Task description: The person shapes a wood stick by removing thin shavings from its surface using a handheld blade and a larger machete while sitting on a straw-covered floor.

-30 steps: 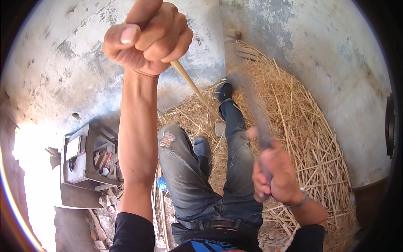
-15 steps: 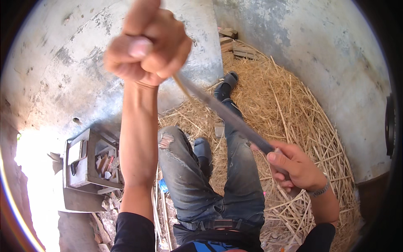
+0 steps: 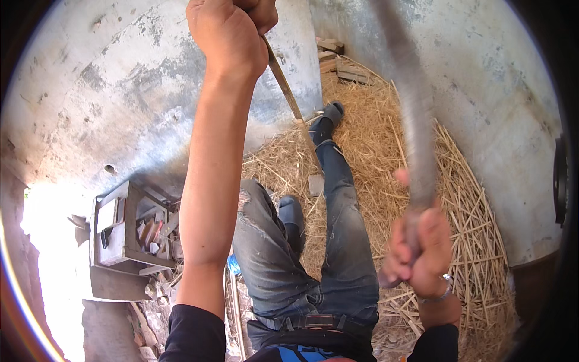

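Observation:
My left hand (image 3: pixel 228 37) is raised at the upper middle with its fingers closed around a thin bamboo strip (image 3: pixel 281 77). The strip slants down and to the right, ending over the straw near my knees. On the right, my right hand (image 3: pixel 426 250) grips the handle of a long, machete-like knife (image 3: pixel 419 114). Its grey blade points up and away, smeared by motion, and stands apart from the strip. The top of my left hand is cut off by the picture's edge.
Straw and split strips (image 3: pixel 458 241) cover the floor ahead and to the right. My legs stretch forward, with a grey block (image 3: pixel 315 185) between them. A small wooden stool (image 3: pixel 129 232) holding scraps lies to the left. Stained walls (image 3: pixel 120 90) stand close by.
The knife has swung up and right, away from the strip it was lying along. My left hand has risen, lifting the strip with it.

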{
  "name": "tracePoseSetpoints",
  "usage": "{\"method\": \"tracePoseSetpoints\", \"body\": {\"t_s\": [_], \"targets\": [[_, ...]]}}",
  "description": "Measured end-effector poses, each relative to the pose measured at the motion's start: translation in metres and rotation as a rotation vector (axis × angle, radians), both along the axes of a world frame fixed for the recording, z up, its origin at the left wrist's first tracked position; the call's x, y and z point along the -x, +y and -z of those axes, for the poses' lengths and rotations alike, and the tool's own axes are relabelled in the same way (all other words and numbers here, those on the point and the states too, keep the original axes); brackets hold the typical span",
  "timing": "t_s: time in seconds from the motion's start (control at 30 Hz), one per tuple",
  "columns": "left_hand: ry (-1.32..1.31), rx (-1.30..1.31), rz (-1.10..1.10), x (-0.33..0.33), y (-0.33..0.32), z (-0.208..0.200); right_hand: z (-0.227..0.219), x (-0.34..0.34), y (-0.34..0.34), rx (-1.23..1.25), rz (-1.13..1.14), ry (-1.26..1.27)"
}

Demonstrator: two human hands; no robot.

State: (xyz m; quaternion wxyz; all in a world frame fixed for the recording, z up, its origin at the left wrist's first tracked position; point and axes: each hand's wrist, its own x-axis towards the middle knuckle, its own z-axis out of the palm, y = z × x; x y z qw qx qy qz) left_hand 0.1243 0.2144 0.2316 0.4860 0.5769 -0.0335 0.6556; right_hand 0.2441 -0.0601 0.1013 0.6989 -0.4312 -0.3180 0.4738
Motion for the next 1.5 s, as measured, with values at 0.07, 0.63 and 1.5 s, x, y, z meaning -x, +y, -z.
{"method": "tracePoseSetpoints", "body": {"t_s": [0.07, 0.63, 1.5], "targets": [[0.001, 0.008, -0.042, -0.001, -0.003, 0.0, 0.012, 0.004, -0.002, 0.228, -0.381, 0.01], [-0.185, -0.13, 0.124, 0.03, 0.037, 0.014, -0.021, -0.026, -0.001, 0.292, -0.376, 0.072], [-0.046, -0.318, 0.252, 0.027, 0.004, 0.01, -0.004, -0.016, 0.0, 0.029, -0.194, 0.069]]}}
